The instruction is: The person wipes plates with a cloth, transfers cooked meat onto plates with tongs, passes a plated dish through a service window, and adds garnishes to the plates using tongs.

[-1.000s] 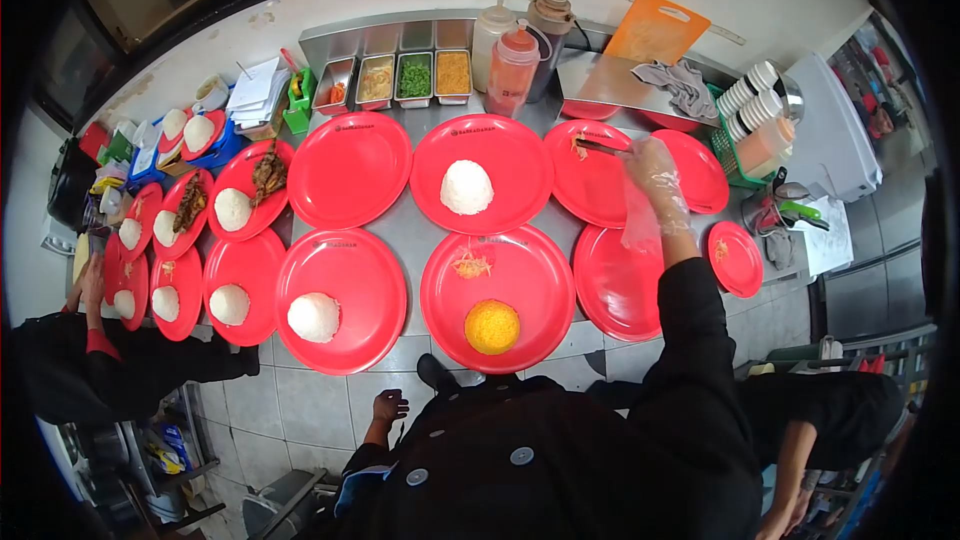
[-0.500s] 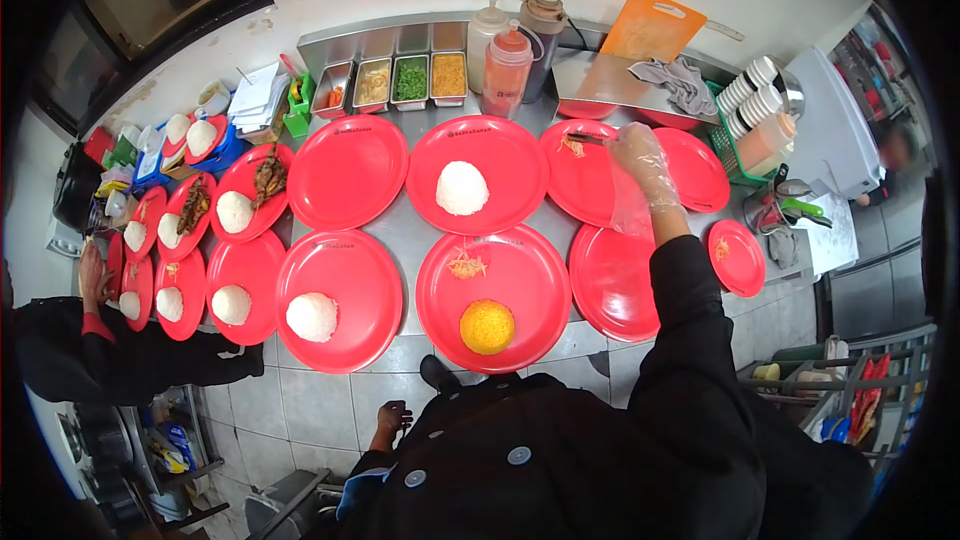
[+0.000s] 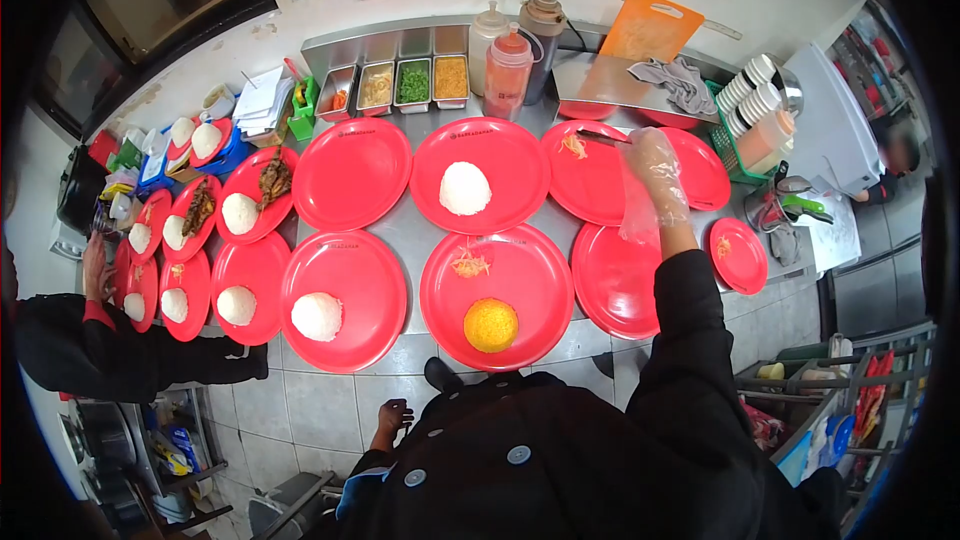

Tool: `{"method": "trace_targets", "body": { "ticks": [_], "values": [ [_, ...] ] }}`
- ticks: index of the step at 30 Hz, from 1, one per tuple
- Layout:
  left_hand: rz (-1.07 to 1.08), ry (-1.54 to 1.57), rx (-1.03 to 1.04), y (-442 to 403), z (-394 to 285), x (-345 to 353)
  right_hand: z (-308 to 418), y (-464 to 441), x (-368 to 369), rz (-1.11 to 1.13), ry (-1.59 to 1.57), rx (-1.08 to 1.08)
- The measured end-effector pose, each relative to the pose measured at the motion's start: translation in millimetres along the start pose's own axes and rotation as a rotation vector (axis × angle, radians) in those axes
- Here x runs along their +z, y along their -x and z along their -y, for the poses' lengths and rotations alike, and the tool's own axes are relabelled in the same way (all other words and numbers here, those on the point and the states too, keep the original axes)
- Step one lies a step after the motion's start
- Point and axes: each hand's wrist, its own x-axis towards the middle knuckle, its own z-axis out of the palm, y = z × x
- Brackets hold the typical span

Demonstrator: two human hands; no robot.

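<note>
My right hand point(image 3: 655, 165), in a loose clear plastic glove, is closed around metal tongs point(image 3: 603, 138). The tongs reach left over a red plate point(image 3: 590, 180), their tip just above a small heap of pale shredded vegetable point(image 3: 573, 146). My left hand point(image 3: 394, 416) hangs low by my body, fingers loosely curled and slightly apart, with nothing visible in it. Nearest to me, a red plate point(image 3: 540, 300) bears a yellow rice mound point(image 3: 491, 326) and shredded vegetable point(image 3: 470, 263). Beyond it, another plate point(image 3: 440, 155) carries a white rice mound point(image 3: 465, 188).
Several sauce bottles point(image 3: 508, 70) and small topping trays point(image 3: 412, 82) line the back. A green basket point(image 3: 735, 165) with stacked cups stands right. More red plates with rice and browned meat point(image 3: 275, 178) fill the left, where a co-worker's hand point(image 3: 97, 265) touches a plate.
My right hand has shifted slightly right and toward me with the tongs, whose tip has moved away from the shreds. My left hand stays low. The view has moved a little.
</note>
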Motion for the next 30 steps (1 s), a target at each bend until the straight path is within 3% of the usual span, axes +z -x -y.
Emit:
{"method": "trace_targets", "body": {
  "ticks": [1,2,5,8,10,13,16,30],
  "values": [
    [-0.047,0.126,-0.213,3,-9,2,1,3,2,0.001,0.002,0.002],
    [-0.044,0.124,-0.213,3,-3,0,2,6,6,-0.006,0.012,0.007],
    [0.069,-0.215,0.17,1,6,-6,3,11,6,0.038,0.047,0.041],
    [0.046,-0.116,0.102,-3,4,-5,8,7,-2,0.059,0.02,0.056],
    [-0.018,0.022,-0.132,4,-17,-3,8,7,0,0.029,-0.033,0.055],
    [-0.017,0.113,-0.181,-3,-14,-8,6,3,10,0.001,-0.022,0.029],
    [0.0,0.143,-0.149,-10,-4,-13,7,2,12,-0.01,0.035,-0.016],
    [-0.04,0.146,-0.203,1,-4,-19,8,9,-11,0.091,0.054,0.152]
  ]
}}
